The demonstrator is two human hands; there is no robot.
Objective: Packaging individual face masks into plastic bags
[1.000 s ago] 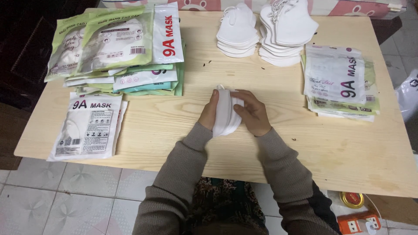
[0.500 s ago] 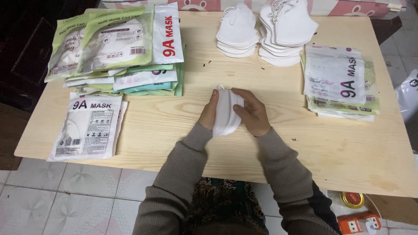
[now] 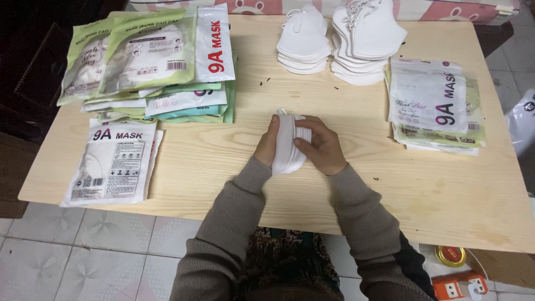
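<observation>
A small stack of folded white face masks (image 3: 288, 146) stands on edge at the middle of the wooden table (image 3: 223, 167). My left hand (image 3: 266, 144) presses its left side and my right hand (image 3: 322, 146) grips its right side, fingers over the top. Both sleeves are grey-brown knit.
Two piles of loose white masks (image 3: 304, 42) (image 3: 368, 39) lie at the back. Empty flat mask bags (image 3: 432, 106) are stacked at right. Filled green and white mask packs (image 3: 153, 67) are piled at back left, with a white filled pack (image 3: 114, 161) near the front left edge.
</observation>
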